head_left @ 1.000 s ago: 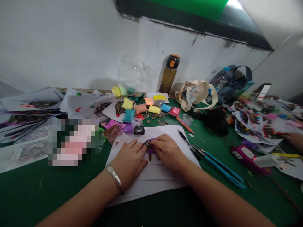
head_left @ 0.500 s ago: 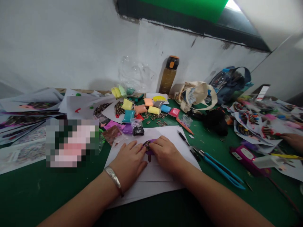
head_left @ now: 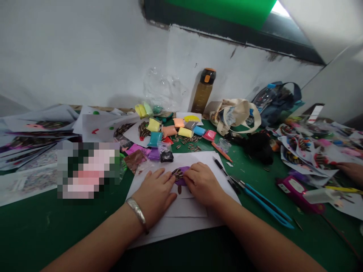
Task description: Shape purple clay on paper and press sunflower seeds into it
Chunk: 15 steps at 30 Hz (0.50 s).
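Note:
Sheets of white paper (head_left: 181, 223) lie before me, bearing a purple clay shape (head_left: 184, 170) partly covered with striped sunflower seeds (head_left: 177, 174). Below it is a small brown clay piece (head_left: 179, 189). My left hand (head_left: 155, 190) rests flat on the paper with fingers stretched, fingertips at the left edge of the seeds. My right hand (head_left: 202, 183) is closed, its fingers curled together over the right part of the purple clay. Whatever its fingertips hold is hidden. Several loose sunflower seeds (head_left: 190, 140) lie beyond the paper, near bagged clay packets (head_left: 169, 131).
Right of the paper are a black pen (head_left: 219, 165), blue-handled tweezers (head_left: 266, 204) and a magenta glue gun (head_left: 300, 194). A bottle (head_left: 203, 90) and cloth bag (head_left: 235, 115) stand behind. Seed-covered papers (head_left: 45, 132) pile up at left. Another person's hand (head_left: 351, 172) is at far right.
My right hand has shifted slightly right, uncovering more of the purple clay and seeds. My left hand stays in place on the paper. The view has tilted a little.

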Available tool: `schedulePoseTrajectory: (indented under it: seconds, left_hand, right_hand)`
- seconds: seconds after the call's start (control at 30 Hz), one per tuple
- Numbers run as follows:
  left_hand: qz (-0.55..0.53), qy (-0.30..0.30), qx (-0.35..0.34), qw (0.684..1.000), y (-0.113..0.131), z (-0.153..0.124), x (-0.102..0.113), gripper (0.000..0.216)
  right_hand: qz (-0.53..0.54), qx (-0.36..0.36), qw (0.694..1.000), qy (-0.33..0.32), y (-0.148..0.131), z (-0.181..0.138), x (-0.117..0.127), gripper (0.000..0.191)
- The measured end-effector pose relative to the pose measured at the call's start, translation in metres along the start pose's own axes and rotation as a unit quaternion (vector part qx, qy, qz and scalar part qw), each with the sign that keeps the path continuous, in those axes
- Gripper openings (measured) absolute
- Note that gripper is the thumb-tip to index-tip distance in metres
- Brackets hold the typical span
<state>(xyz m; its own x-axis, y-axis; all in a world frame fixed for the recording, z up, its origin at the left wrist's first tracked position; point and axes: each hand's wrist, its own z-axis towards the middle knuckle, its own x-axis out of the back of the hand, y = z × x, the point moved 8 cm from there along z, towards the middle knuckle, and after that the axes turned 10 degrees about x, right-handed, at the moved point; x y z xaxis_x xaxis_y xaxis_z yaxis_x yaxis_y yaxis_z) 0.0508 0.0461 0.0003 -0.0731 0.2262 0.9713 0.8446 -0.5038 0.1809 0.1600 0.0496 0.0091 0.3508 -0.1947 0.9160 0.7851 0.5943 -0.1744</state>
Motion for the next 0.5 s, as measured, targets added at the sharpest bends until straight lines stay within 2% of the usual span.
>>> schedulePoseTrajectory:
  seconds: [0.33, 0.43, 0.5]
  left_hand:
    - [0.009, -0.009, 0.001, 1.0, 0.001, 0.001, 0.001, 0.042]
    - [0.008, 0.003, 0.0, 1.0, 0.0, 0.0, 0.0, 0.043]
    - [0.005, 0.007, -0.001, 1.0, 0.0, -0.001, 0.0, 0.044]
  right_hand:
    - [0.018, -0.005, 1.0, -0.007, 0.001, 0.004, -0.003, 0.021]
    - [0.04, -0.021, 0.999, -0.007, 0.016, 0.007, 0.008, 0.019]
    - [0.015, -0.057, 0.998, -0.007, 0.036, 0.011, 0.017, 0.02]
